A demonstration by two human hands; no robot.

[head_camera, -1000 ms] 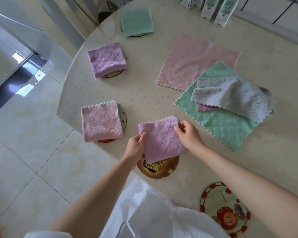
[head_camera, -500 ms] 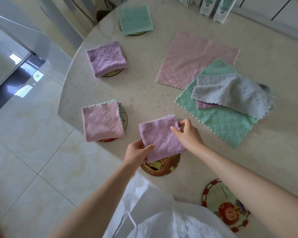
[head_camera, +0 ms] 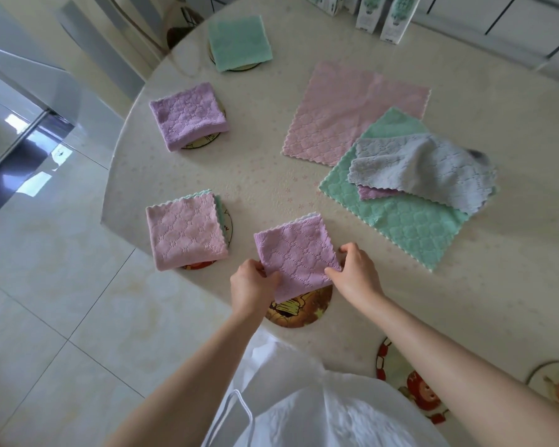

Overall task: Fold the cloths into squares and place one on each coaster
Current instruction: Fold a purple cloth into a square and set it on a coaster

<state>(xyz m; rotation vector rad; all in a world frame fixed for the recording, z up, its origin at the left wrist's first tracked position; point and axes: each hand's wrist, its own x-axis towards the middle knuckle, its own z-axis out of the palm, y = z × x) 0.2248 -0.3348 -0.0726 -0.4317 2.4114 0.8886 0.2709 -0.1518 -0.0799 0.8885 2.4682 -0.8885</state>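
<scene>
Two hands, left hand [head_camera: 251, 282] and right hand [head_camera: 355, 271], pinch the near corners of a folded purple cloth [head_camera: 296, 254] lying partly over a brown coaster [head_camera: 299, 309] on the table [head_camera: 271, 175].

no readable text, cartons' [head_camera: 396, 17] print too blurred

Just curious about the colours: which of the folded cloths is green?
The far one, on the coaster at the table's far edge. The other folded cloths are purple, pink, and the purple one in the hands.
</scene>
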